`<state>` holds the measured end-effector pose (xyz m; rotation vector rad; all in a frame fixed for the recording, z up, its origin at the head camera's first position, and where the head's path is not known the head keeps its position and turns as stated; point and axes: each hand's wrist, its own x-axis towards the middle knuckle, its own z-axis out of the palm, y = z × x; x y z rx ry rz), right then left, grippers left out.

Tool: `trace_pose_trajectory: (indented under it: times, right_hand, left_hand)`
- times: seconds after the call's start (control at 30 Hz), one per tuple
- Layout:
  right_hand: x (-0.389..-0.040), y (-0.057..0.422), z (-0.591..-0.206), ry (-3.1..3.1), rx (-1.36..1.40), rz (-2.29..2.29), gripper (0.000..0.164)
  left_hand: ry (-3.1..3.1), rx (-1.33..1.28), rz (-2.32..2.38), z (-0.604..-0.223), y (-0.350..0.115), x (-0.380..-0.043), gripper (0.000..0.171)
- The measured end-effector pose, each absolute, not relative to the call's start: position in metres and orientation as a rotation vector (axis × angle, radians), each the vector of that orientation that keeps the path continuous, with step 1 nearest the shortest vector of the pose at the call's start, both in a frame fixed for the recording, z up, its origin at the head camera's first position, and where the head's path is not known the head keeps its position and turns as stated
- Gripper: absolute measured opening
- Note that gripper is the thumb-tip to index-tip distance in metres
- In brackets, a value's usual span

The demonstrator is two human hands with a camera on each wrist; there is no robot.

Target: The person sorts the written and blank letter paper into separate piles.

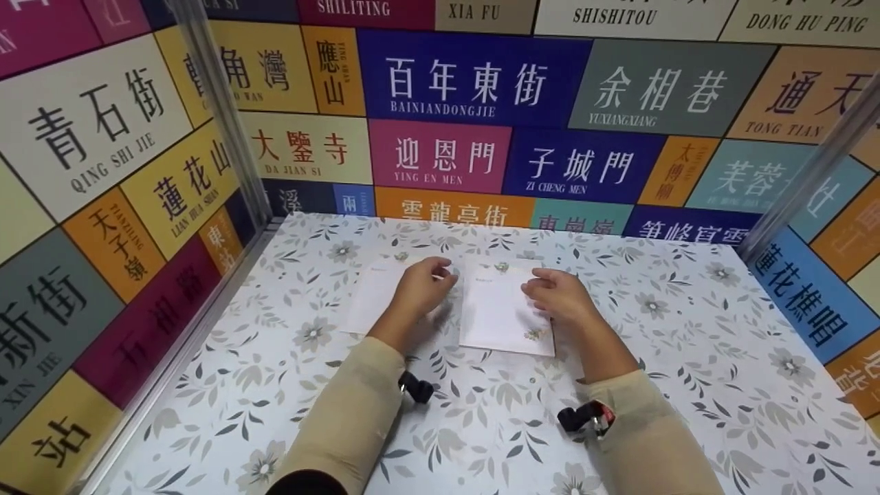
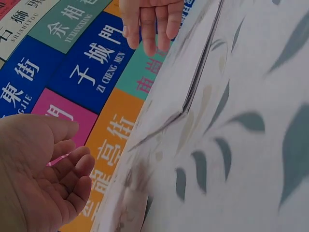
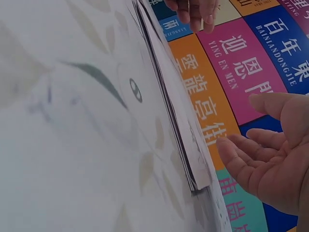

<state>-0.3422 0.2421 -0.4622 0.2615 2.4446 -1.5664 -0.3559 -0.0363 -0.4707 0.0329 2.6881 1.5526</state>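
A thin white notepad (image 1: 505, 309) with small floral prints at its top and lower right corner lies flat on the table, between my two hands. To its left is a second white sheet or pad (image 1: 371, 295) of similar print, partly covered by my left hand and forearm. My left hand (image 1: 423, 285) hovers in the gap between the two, fingers loosely bent and nothing in them. Above the notepad's right edge my right hand (image 1: 560, 292) is held with relaxed fingers, also holding nothing. From the right wrist view, the layered edge of the notepad (image 3: 176, 111) shows below my right hand.
A white cloth (image 1: 660, 330) with grey leaves and flowers covers the table. Panels with colourful street-name signs (image 1: 474, 75) stand behind and at both sides. Metal posts (image 1: 227, 110) mark the corners. Small black devices (image 1: 416, 388) sit at both sleeve cuffs.
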Motion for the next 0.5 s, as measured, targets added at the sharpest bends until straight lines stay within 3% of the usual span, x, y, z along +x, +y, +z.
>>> trace_pose_trajectory:
  times: [0.3,0.5]
  right_hand:
    - [-0.336,0.263,-0.465,2.522,0.239,-1.486,0.072]
    - [-0.333,0.272,-0.465,2.616,0.132,-1.221,0.082]
  left_hand:
    - [2.696,0.149,1.526,-0.47,-0.013,-0.358,0.043]
    - [2.724,0.259,1.386,-0.475,-0.014,-0.356,0.053]
